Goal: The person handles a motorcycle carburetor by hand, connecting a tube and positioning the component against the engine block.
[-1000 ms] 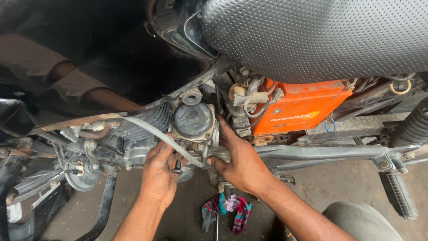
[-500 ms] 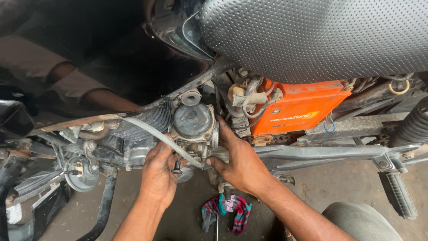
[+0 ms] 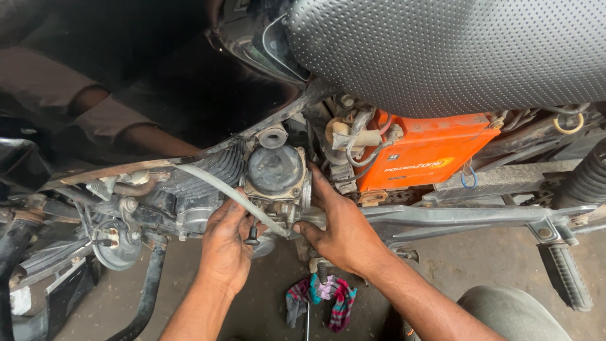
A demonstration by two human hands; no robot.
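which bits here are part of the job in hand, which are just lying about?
In hand:
- carburettor, gripped from both sides
- left hand, under it by a small black screw
- right hand, on its right side
- pale hose, crossing in front

Lying about:
- orange battery
- seat
- striped rag on the floor
- footpeg

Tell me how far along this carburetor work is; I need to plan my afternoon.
Done: the side is bare, exposing the orange battery. In hand: left hand and right hand grip the carburetor at its base, its pale hose attached. Left: the carburetor sits in the frame, neither freed nor clearly fastened.
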